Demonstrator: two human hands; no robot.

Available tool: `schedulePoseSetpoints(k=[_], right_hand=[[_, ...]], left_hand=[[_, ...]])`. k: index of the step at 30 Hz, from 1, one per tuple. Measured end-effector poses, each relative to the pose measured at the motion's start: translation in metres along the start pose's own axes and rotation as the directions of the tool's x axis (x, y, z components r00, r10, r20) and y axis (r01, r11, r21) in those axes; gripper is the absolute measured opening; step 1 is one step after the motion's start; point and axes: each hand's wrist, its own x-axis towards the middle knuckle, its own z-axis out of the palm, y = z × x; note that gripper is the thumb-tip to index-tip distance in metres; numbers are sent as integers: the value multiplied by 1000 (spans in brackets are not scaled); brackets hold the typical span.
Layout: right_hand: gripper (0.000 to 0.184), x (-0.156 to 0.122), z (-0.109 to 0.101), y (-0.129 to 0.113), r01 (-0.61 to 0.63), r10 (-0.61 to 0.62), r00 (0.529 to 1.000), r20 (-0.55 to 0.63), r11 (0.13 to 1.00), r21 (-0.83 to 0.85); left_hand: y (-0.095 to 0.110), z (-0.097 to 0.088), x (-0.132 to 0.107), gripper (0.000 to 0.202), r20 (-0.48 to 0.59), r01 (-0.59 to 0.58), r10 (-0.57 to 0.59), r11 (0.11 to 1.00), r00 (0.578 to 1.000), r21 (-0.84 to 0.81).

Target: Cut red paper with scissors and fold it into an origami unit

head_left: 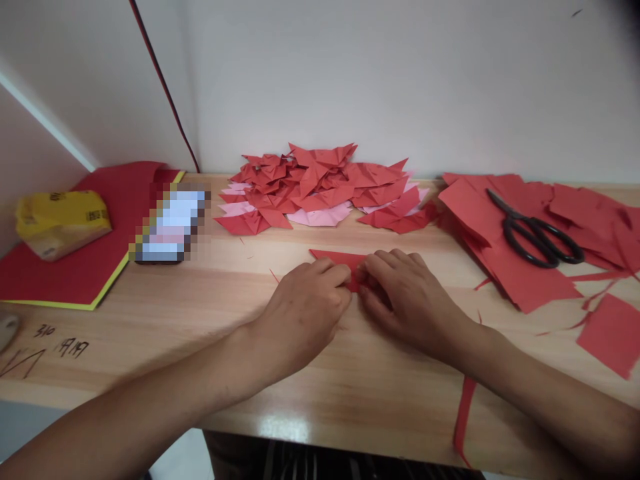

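Red paper [353, 259], folded flat with a sharp corner, is lying under our fingers, directly in front of and apart from the low heap of pointed red and pink folded paper shapes [317, 180]. Its long axis is running side to side, roughly along the heap's front, and its corner is poking out leftward past the knuckles of our left hand [307, 307]. That hand is curling inward, pinching the near side, its fingertips partly hidden. Our right hand [403, 293] is bending thumb and fingers together on the right end. Both are touching it, so neither is nearer.

Behind the heap a plain white wall [400, 80] is rising. Left of the heap a dark-edged phone with a lit screen [170, 227] is lying well apart from us; right of it, loose red sheets [515, 277] are bearing black-handled scissors [523, 219]. On the heap's near side, pale wooden desktop [325, 407] is stretching to a straight front edge, giving both wrists room.
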Motion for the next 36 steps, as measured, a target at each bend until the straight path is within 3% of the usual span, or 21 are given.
schedulePoseSetpoints(k=[9,14,18,22,27,36], right_hand=[[11,0,-1,0,16,-16,1000,-10,1000,6],[1,0,-2,-1,5,-5,1000,18,1000,1],[3,0,-1,-1,8,-8,1000,12,1000,12],[15,-1,0,-1,13,-12,1000,-14,1000,13],[5,-1,-2,-1,12,-12,1000,-10,1000,-4],[9,0,1,2,22,-21,1000,-18,999,32]], left_hand=[[0,1,0,23,-1,-8,8,1000,1000,-4],[0,0,0,23,15,-2,2,1000,1000,1],[0,1,0,24,1,-1,1,1000,1000,-2],[0,1,0,22,9,-1,1,1000,1000,-9],[0,0,0,24,9,-5,6,1000,1000,-10],[-4,7,5,11,-124,52,-54,998,991,-21]])
